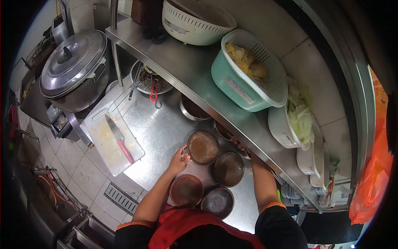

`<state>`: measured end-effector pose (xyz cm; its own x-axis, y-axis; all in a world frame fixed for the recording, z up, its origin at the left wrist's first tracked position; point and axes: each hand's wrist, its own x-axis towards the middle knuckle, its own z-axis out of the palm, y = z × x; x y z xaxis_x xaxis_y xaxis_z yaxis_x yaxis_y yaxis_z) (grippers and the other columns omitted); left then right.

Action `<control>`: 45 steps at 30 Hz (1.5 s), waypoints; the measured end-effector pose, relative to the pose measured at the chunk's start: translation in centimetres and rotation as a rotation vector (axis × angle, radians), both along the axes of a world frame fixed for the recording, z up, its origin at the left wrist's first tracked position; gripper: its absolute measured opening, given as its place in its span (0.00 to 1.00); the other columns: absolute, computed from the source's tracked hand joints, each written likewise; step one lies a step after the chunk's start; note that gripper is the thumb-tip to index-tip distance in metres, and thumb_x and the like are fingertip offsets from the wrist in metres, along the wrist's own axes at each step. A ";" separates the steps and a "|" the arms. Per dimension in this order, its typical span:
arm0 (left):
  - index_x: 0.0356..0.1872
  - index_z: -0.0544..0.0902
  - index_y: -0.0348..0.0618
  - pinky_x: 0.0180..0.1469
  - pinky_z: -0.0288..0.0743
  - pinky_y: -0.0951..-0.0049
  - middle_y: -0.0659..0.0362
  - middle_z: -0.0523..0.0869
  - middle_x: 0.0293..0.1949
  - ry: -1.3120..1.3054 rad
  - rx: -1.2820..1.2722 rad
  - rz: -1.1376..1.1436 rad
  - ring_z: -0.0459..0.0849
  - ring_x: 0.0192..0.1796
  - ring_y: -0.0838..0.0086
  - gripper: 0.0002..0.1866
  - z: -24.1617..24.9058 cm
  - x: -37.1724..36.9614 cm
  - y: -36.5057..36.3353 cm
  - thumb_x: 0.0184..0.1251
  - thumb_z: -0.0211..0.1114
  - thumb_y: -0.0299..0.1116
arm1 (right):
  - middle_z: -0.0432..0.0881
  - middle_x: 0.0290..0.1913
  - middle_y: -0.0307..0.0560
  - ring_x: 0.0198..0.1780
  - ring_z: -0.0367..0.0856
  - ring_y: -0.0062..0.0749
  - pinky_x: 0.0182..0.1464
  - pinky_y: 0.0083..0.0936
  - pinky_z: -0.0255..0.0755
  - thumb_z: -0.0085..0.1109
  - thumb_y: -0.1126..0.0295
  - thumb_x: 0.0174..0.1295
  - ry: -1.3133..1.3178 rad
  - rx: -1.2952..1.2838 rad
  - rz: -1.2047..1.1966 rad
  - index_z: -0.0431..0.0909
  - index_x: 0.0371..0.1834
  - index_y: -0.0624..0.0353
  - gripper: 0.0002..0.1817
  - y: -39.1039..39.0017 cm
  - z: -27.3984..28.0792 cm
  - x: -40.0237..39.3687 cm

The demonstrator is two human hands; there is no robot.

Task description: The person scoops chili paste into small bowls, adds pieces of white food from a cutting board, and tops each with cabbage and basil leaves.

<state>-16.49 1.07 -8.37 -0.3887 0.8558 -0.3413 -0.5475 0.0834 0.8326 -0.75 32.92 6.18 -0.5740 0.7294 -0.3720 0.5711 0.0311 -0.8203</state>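
My left hand [180,159] is closed on the left edge of a brown clay bowl [203,147], thumb and fingers at its rim. Close by on the steel table stand a dark clay bowl [228,169], a reddish-brown one [186,190] and a dark one with a greyish base [217,203]. My right hand [241,147] reaches in at the shelf's edge, beside another dark bowl [223,130] partly covered by the shelf. Its fingers are mostly hidden, so I cannot make out what they grip, if anything.
A steel shelf [178,70] overhangs the table, carrying a green basket [236,85] and a white basket of cabbage [286,126]. A knife [119,139] lies on the white cutting board [101,151] at left. Under the shelf stands a metal pot [190,110]; a large lidded pot [74,70] is farther left.
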 end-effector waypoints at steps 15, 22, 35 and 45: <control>0.80 0.58 0.56 0.47 0.87 0.67 0.44 0.70 0.74 -0.129 0.043 0.102 0.85 0.53 0.68 0.40 -0.9 0.8 2.0 0.71 0.64 0.18 | 0.88 0.43 0.52 0.43 0.87 0.52 0.47 0.43 0.81 0.57 0.61 0.69 -0.478 1.202 0.176 0.86 0.48 0.53 0.13 -8.2 -2.7 3.3; 0.75 0.63 0.43 0.42 0.89 0.67 0.44 0.79 0.63 -0.079 0.033 0.162 0.89 0.48 0.65 0.34 -1.2 1.1 1.8 0.70 0.66 0.20 | 0.88 0.40 0.50 0.39 0.87 0.49 0.44 0.41 0.80 0.59 0.59 0.68 -0.259 0.936 0.136 0.86 0.48 0.54 0.14 -1.8 -2.0 -2.5; 0.67 0.69 0.33 0.38 0.88 0.66 0.49 0.87 0.40 -0.040 -0.128 0.044 0.92 0.38 0.63 0.27 0.2 0.4 2.3 0.71 0.68 0.28 | 0.89 0.47 0.45 0.43 0.88 0.44 0.49 0.36 0.80 0.60 0.69 0.67 -0.234 0.712 0.304 0.88 0.51 0.52 0.13 -14.7 -1.6 5.9; 0.43 0.79 0.27 0.49 0.82 0.49 0.36 0.87 0.41 0.912 -0.320 -0.471 0.88 0.46 0.42 0.34 7.3 12.1 3.7 0.73 0.57 0.60 | 0.87 0.36 0.52 0.34 0.86 0.50 0.39 0.42 0.79 0.61 0.65 0.66 -0.238 1.383 0.250 0.86 0.42 0.60 0.10 -2.7 -1.4 0.8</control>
<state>-4.38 4.77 -1.08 -0.2645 0.9083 -0.3242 0.4131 0.4105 0.8129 0.03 30.20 4.75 -0.7658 0.4688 0.4402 0.5484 0.8336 0.0663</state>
